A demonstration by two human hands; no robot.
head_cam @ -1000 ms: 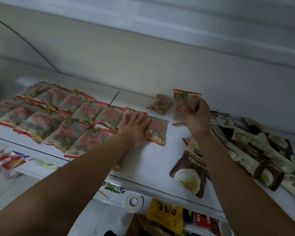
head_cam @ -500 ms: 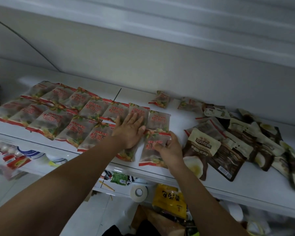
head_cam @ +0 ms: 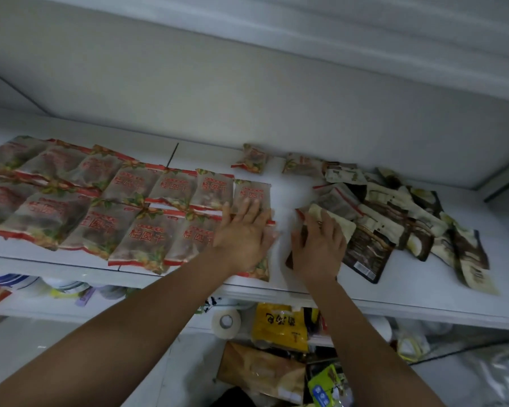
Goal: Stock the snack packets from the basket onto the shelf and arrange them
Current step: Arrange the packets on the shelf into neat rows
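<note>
Arranging seems the step in hand: left hand (head_cam: 244,230) lies flat, fingers straight, on the end red-lettered packets (head_cam: 252,195), and right hand (head_cam: 318,245) lies flat over a brown packet (head_cam: 334,223) edging the jumbled pile (head_cam: 409,224) on the shelf (head_cam: 394,292). Next, I judge, the stray packets (head_cam: 252,158) at the back need drawing into the rows.

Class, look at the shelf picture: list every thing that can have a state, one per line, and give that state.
Red-lettered packets, flat in two overlapping rows.
Stray red packet, alone by the back wall.
Brown packets, loose overlapping heap.
Left hand, flat, pressing the rows' right end.
Right hand, laid on the nearest brown packet.
</note>
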